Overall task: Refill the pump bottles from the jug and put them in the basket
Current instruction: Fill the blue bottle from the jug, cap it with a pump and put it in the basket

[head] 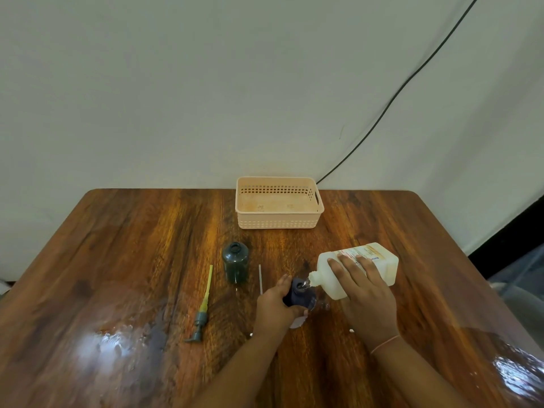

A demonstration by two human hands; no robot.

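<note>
My right hand (pixel 363 295) holds a white jug (pixel 371 262) tipped to the left, its spout right over the open neck of a dark blue bottle (pixel 300 294). My left hand (pixel 275 309) grips that bottle from the left. A dark green bottle (pixel 235 262) stands open, without its pump, further left. A green pump head with a yellow tube (pixel 203 306) lies on the table to its left. A thin grey tube (pixel 260 279) lies between the two bottles. The peach basket (pixel 278 222) stands at the table's far edge with nothing in it.
The wooden table (pixel 117 260) has a glossy clear cover with glare at the front left and right. A black cable (pixel 397 95) runs down the wall behind the basket. The table's right edge drops off near a dark strip.
</note>
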